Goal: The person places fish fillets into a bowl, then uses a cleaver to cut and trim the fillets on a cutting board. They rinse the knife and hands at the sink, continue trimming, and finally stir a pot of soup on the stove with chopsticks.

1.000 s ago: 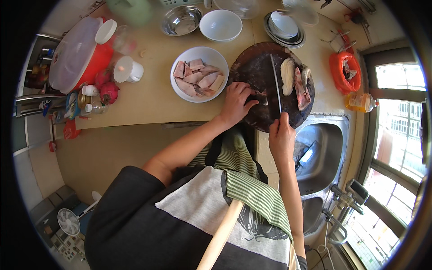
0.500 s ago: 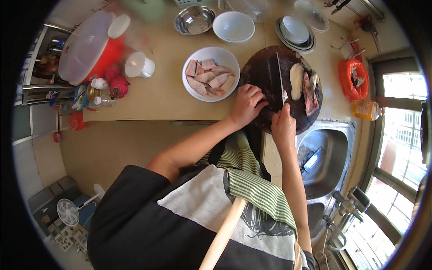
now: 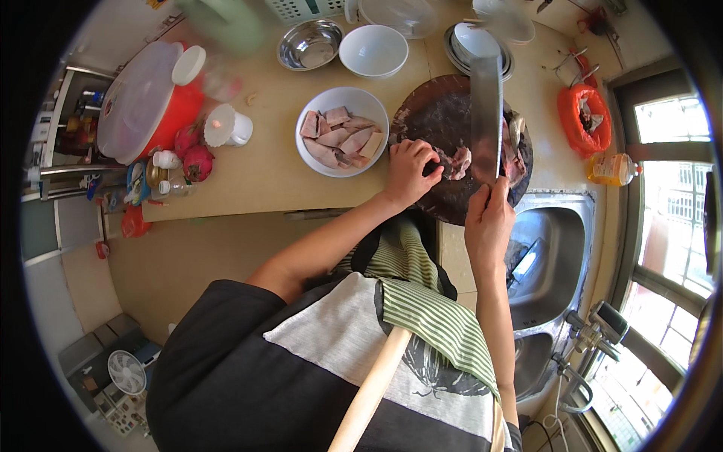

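A dark round chopping board (image 3: 422,98) lies on the counter in front of me. My left hand (image 3: 411,172) is closed around the dark end of a piece of fish (image 3: 458,163), whose pale pink cut side faces right. Gripped in my right hand (image 3: 489,220) is a cleaver (image 3: 486,105), its broad blade pointing away from me over the board, right of that piece. More raw fish (image 3: 515,158) lies at the board's right edge, partly covered by the blade. Left of the board stands a white bowl (image 3: 320,99) holding several pale fish pieces (image 3: 343,139).
Behind the board stand a steel bowl (image 3: 309,45), a white bowl (image 3: 373,51) and stacked dishes (image 3: 476,41). The sink (image 3: 553,264) is at right, near an orange-red bag (image 3: 584,139) and a yellow bottle (image 3: 611,170). Dragon fruit (image 3: 198,163) and a red tub (image 3: 162,105) sit left.
The cleaver has moved right and turned, so its flat face now shows. The fish piece at my left hand has come into view. A pale strip on the board is now hidden.
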